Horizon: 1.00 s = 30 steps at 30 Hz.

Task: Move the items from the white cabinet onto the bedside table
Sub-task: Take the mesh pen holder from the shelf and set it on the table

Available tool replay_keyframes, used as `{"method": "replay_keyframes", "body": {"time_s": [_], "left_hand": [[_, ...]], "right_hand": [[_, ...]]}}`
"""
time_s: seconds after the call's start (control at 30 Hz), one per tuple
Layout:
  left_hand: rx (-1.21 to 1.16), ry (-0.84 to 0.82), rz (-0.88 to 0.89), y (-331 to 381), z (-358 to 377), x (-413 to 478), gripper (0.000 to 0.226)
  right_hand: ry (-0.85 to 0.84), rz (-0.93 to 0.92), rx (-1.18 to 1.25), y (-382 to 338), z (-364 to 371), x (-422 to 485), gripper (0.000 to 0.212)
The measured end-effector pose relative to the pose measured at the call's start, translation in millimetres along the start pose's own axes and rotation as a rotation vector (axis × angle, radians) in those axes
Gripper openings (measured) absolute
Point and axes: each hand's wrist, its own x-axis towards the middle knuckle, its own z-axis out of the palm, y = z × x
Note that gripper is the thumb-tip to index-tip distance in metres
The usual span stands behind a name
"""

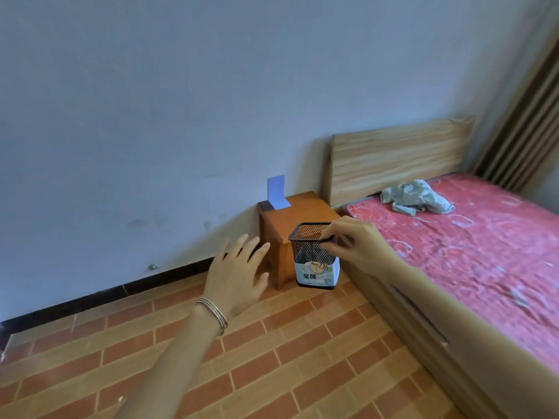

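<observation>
My right hand pinches the rim of a black mesh pen holder with a white and blue printed label around its base. It hangs in the air in front of the small orange-brown wooden bedside table. A blue bookend stands on the table's back left corner against the wall. My left hand is held out with fingers spread, empty, to the left of the pen holder and the table. The white cabinet is out of view.
A bed with a pink patterned mattress and a pale wooden headboard stands right of the table, with a crumpled grey cloth on it. Striped curtains hang at the far right. The floor is orange brick-pattern tile.
</observation>
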Motion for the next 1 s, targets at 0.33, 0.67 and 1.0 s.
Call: {"method": "replay_keyframes", "body": {"time_s": [0.33,0.67,1.0], "left_hand": [[-0.027,-0.007,0.065,-54,47,120,0.057],[-0.040,-0.016,0.056,-62,122,263,0.053],[0.011,0.013,0.015,-64,188,433,0.055]], "right_hand": [[0.049,0.083,0.004,85,27,95,0.007],[-0.007,0.106,-0.033,227,29,177,0.008],[-0.077,0.108,0.005,392,17,288,0.010]]}}
